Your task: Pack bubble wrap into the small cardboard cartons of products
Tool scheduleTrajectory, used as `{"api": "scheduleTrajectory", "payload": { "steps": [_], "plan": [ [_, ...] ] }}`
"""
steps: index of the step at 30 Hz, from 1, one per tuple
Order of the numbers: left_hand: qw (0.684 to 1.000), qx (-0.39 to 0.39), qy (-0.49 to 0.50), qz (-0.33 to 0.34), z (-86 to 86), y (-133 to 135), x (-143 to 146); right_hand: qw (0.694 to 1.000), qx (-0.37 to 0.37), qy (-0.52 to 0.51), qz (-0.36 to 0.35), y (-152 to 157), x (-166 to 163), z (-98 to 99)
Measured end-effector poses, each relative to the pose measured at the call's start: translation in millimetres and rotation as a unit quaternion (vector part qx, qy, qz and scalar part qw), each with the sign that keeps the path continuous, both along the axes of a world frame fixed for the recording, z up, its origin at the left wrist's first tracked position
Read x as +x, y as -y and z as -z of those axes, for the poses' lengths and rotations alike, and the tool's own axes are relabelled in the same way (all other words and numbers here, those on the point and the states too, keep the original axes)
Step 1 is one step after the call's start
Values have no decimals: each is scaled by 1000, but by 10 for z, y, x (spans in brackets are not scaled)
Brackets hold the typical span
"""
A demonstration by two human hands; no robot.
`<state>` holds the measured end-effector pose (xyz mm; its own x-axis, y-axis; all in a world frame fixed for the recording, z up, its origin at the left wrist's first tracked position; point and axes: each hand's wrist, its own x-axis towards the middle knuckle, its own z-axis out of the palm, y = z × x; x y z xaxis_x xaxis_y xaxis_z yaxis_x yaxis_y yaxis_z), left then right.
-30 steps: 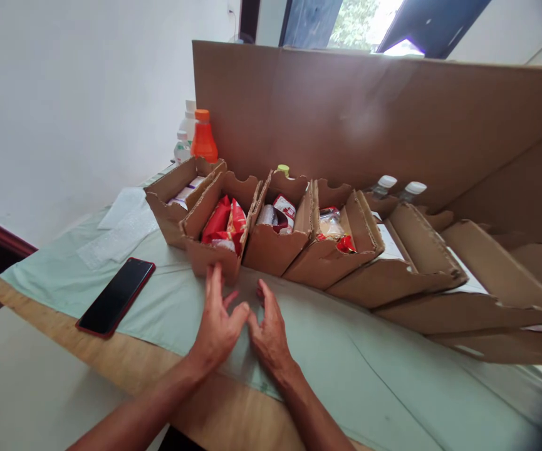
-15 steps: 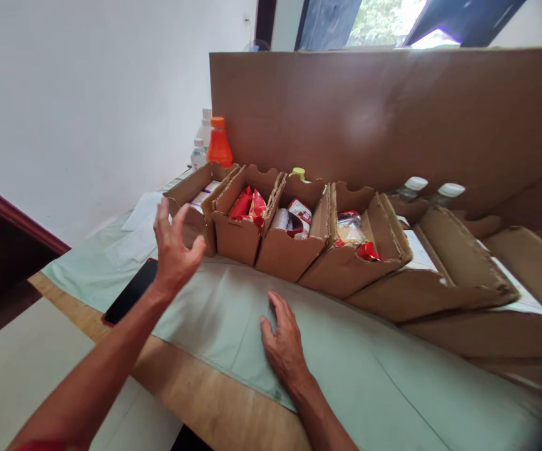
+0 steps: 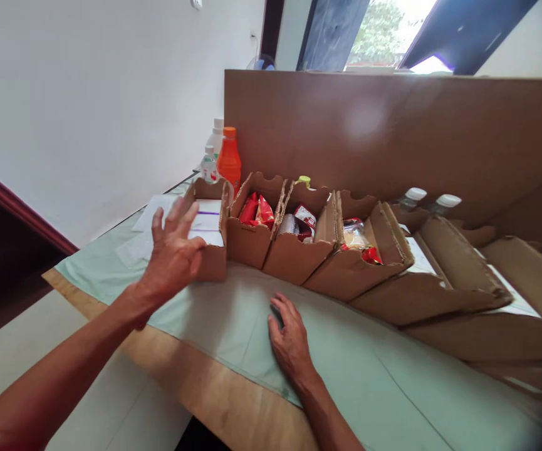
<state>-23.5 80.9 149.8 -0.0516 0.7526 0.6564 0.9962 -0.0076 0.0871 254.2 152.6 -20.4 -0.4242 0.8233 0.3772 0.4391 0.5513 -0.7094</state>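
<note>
My left hand [image 3: 171, 250] is at the near left corner of the leftmost cardboard box [image 3: 213, 262], its thumb and fingers closed about the rim. White packs with purple lines [image 3: 207, 220] lie inside this box, which stands slightly askew from the others. My right hand [image 3: 290, 338] rests on the pale green cloth [image 3: 237, 319], holding nothing, fingers loosely bent and thumb apart. Beside the leftmost box, a second cardboard box [image 3: 247, 246] holds red packets [image 3: 257, 210]. My left hand hides part of the leftmost box's front and left wall.
More cardboard boxes [image 3: 294, 259] with packaged goods run to the right. An orange bottle [image 3: 230, 160] and clear bottles [image 3: 208, 164] stand behind the leftmost box. A tall cardboard panel [image 3: 369, 131] backs the row. Clear plastic sheets [image 3: 134, 247] lie at the left.
My left hand has closed on the leftmost box, which has turned and come nearer. The phone at the left is now mostly hidden by my arm. My right hand stays on the cloth.
</note>
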Motion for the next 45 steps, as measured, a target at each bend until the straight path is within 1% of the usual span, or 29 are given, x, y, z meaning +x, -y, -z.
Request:
{"api": "scheduleTrajectory", "payload": {
  "steps": [3,5,6,7,9,10,11,12,13,14,15,16,17,18,20,22,25,27,29,31,32,33,35,38,39,41,43,44,45],
  "plan": [
    [999,0,6,38,-89,161,379,1000,3,14,-11,3,-1,-35],
    [996,37,28,70,-173,260,494,1000,1,21,-14,8,5,-57],
    [994,72,47,74,-215,304,486,1000,-1,23,-15,15,9,-68],
    [988,118,73,62,-248,334,429,1000,-3,25,-14,27,11,-83],
    [964,208,168,-7,-271,319,183,999,-10,27,-14,69,-3,-130],
    [938,237,247,-49,-249,264,12,999,-17,25,-17,101,-25,-167],
    [905,246,336,-87,-202,180,-173,999,-25,19,-24,141,-60,-213],
    [861,240,434,-111,-128,72,-358,999,-33,10,-34,187,-111,-266],
    [811,213,533,-113,-32,-46,-529,998,-42,-4,-48,239,-177,-325],
    [784,192,578,-119,78,-163,-672,997,-51,-19,-63,296,-257,-385],
    [763,171,612,-113,195,-267,-782,995,-60,-34,-77,356,-349,-441],
    [750,150,637,-101,307,-348,-852,993,-68,-47,-89,417,-446,-491],
    [742,135,650,-88,407,-399,-884,991,-77,-57,-97,476,-545,-531],
    [734,122,664,-74,488,-419,-881,989,-85,-65,-100,532,-636,-561],
    [723,118,679,-56,585,-369,-792,989,-87,-79,-92,626,-768,-599],
    [717,132,682,-57,618,-226,-623,990,-80,-92,-69,701,-794,-622],
    [712,142,685,-61,659,68,-263,990,-84,-108,-31,793,-603,-652],
    [718,125,682,-65,740,264,41,989,-98,-113,-8,849,-357,-661],
    [734,111,667,-67,864,425,396,987,-108,-113,24,892,-58,-655],
    [744,101,658,-55,989,533,797,985,-108,-110,78,903,276,-642],
    [743,92,662,-47,1036,565,1008,982,-104,-106,113,892,457,-638],
    [738,72,670,-33,1066,582,1219,979,-97,-101,149,868,648,-638],
    [727,19,687,11,1067,566,1613,969,-80,-80,222,786,1052,-651],
    [719,-69,681,122,966,400,2039,951,-75,-21,301,590,1623,-671],
    [722,-96,668,155,924,315,2118,943,-79,0,323,515,1768,-664],
    [736,-139,632,200,858,139,2177,928,-94,31,359,381,1957,-613],
    [758,-173,585,230,827,6,2107,919,-108,51,375,301,2033,-508],
    [775,-189,552,242,824,-32,2024,919,-111,64,372,286,2051,-435],
    [803,-203,504,245,827,-48,1906,924,-109,78,359,285,2067,-353]
  ]
}}
